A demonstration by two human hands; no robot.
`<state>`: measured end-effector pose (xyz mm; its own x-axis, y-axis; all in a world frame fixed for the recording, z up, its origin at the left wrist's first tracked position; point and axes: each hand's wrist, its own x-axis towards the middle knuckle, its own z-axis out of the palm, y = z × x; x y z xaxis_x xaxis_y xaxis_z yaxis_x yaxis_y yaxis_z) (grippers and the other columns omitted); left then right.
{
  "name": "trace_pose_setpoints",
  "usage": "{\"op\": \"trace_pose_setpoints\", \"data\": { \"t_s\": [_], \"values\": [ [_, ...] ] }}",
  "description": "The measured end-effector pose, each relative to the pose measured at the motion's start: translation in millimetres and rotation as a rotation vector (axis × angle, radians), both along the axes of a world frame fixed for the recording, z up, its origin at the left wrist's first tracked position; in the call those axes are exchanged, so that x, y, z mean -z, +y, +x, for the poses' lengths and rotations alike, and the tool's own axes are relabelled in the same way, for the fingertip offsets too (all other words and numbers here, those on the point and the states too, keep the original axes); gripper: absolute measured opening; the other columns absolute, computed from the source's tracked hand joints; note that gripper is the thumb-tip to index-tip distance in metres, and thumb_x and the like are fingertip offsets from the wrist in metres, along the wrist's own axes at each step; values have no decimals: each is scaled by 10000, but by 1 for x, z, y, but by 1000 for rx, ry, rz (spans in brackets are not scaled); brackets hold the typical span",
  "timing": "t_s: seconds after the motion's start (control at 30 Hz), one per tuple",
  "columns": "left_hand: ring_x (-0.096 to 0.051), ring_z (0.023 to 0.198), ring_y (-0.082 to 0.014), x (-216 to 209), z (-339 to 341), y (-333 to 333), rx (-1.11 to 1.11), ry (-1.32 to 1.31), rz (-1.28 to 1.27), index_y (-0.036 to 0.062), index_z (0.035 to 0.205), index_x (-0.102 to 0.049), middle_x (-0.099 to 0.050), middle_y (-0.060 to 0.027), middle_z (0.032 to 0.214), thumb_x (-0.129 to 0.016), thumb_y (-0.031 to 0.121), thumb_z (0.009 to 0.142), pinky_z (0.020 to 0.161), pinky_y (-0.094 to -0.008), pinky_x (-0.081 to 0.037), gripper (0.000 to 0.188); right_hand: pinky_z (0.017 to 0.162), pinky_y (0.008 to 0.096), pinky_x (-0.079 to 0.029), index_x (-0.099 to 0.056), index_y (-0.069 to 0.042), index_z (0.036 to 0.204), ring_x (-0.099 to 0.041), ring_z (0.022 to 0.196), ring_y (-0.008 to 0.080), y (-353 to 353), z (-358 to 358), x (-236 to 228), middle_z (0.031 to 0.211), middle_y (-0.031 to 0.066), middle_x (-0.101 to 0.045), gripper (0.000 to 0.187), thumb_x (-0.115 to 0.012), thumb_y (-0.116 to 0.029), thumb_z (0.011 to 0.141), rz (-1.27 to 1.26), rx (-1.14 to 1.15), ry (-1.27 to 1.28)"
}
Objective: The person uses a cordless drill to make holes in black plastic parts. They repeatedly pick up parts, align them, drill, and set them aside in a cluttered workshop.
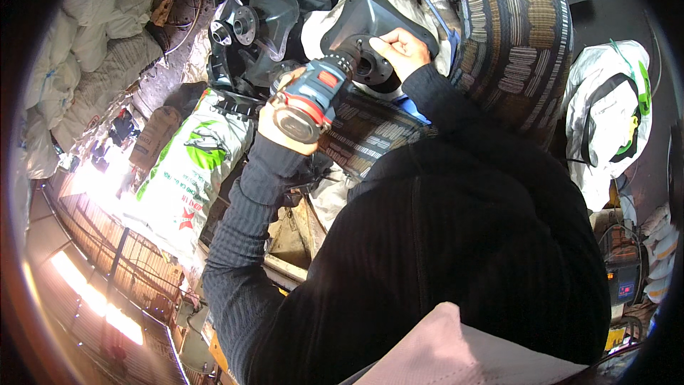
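My left hand (pixel 281 125) is wrapped round a blue-grey cordless drill (pixel 319 89) with red trim. The drill's chuck end points at a round flange (pixel 372 70) with holes, on a black moulded part (pixel 388 16) with a broad flared body. At that flange, close beside the drill's front, is my right hand (pixel 402 51). Its fingers are curled, with thumb and forefinger pressed to the flange's edge; anything small between them is too hidden to name. A whitish cloth or sack (pixel 320 34) lies beneath the black part, over my patterned-cloth lap.
A heap of similar black parts (pixel 274 14) lies just beyond the drill. On the left is a white and green printed sack (pixel 192 171), with stacked white sacks (pixel 92 21) behind. An open white bag (pixel 609 114) stands at the right, above a small lit device (pixel 623 285).
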<state>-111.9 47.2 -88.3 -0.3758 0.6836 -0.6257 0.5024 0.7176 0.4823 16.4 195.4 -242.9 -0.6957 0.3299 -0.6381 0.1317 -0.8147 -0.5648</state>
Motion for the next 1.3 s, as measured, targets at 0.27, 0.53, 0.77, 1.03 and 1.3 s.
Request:
{"op": "trace_pose_setpoints", "data": {
  "t_s": [0.27, 0.53, 0.77, 1.03, 1.3],
  "values": [
    [-628, 818, -262, -21, 19, 15, 21, 448, -267, 19, 1101, -497, -623, -132, 935, -732, 320, 658, 744, -341, -508, 585, 666, 193, -449, -639, -38, 931, -555, 721, 60, 12, -1, 7, 823, 14, -638, 164, -674, -125, 796, 295, -226, -196],
    [-579, 972, -220, -78, 91, -7, 142, 456, 260, 76, 1119, -553, -594, -92, 1068, -686, 130, 717, 813, -356, -470, 428, 902, 265, -400, -212, -103, 1401, -516, 1110, 189, 40, 51, -39, 1174, 119, -555, 630, -356, 117, 829, 91, -367, 575],
    [-594, 918, -258, -95, 114, -2, -114, 211, 316, 83, 1021, -606, -615, -95, 1006, -704, 125, 692, 791, -353, -463, 346, 973, 287, -334, -203, -117, 1412, -482, 1150, 179, 42, 56, -59, 1191, 130, -552, 688, -380, 105, 785, 232, -493, 661],
    [-600, 888, -275, -88, 111, -15, 49, 358, 318, 95, 1019, -604, -619, -91, 975, -678, 168, 699, 779, -366, -469, 336, 982, 303, -337, -166, -127, 1421, -480, 1154, 185, 39, 52, -57, 1200, 152, -543, 704, -432, 63, 798, 239, -566, 673],
    [-617, 848, -256, -95, 99, -23, 219, 406, 330, 116, 1040, -602, -631, -74, 941, -677, 210, 699, 737, -355, -493, 362, 944, 277, -341, -137, -222, 1432, -512, 1070, 144, 34, 52, -65, 1178, 86, -578, 790, -397, 113, 765, 287, -734, 672]
  ]
}}
